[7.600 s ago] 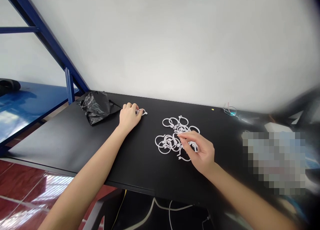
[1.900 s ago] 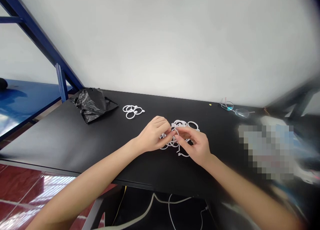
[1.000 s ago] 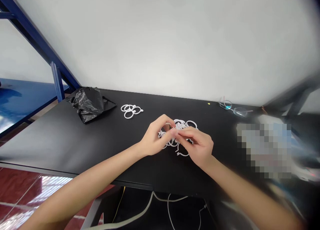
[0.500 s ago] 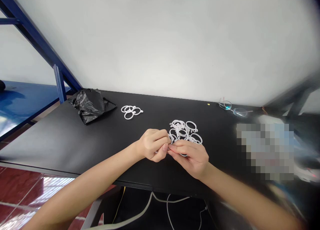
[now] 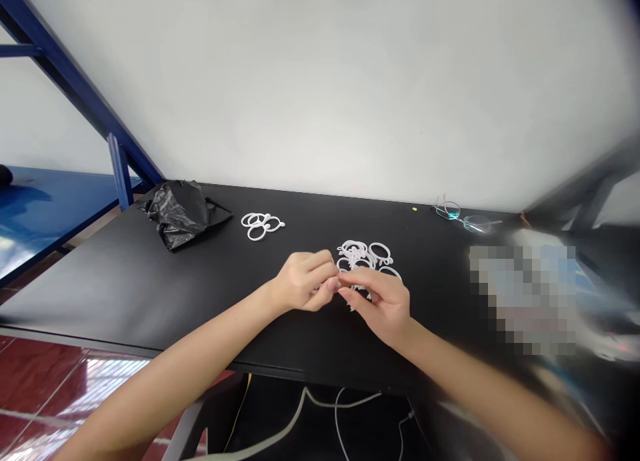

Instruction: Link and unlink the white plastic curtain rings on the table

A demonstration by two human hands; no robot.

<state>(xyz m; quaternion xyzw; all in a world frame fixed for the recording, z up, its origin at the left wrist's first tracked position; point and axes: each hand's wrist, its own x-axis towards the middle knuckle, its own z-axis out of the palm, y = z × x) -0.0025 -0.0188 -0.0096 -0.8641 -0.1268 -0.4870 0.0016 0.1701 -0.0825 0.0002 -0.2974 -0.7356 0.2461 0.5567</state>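
My left hand [image 5: 307, 281] is closed, thumb against curled fingers, and a sliver of a white curtain ring [image 5: 315, 289] shows in its grip. My right hand [image 5: 383, 299] meets it at the fingertips, its thumb and forefinger bent in a pinch. What lies between those right fingertips is too small to make out. Just beyond and partly behind my right hand is a pile of white curtain rings [image 5: 356, 250] with small eyelets. A smaller group of white rings [image 5: 257, 233] lies apart, farther left on the black table [image 5: 210, 281].
A crumpled black plastic bag [image 5: 183, 211] rests at the back left. Eyeglasses [image 5: 475, 223] lie near the wall at the back right, with a blurred, pixelated item [image 5: 525, 301] in front. Pale cables [image 5: 280, 431] hang below the table edge.
Both hands have risen slightly away from the table's front edge. The right thumb and forefinger have spread a little, uncovering more rings under them. The view has shifted slightly.
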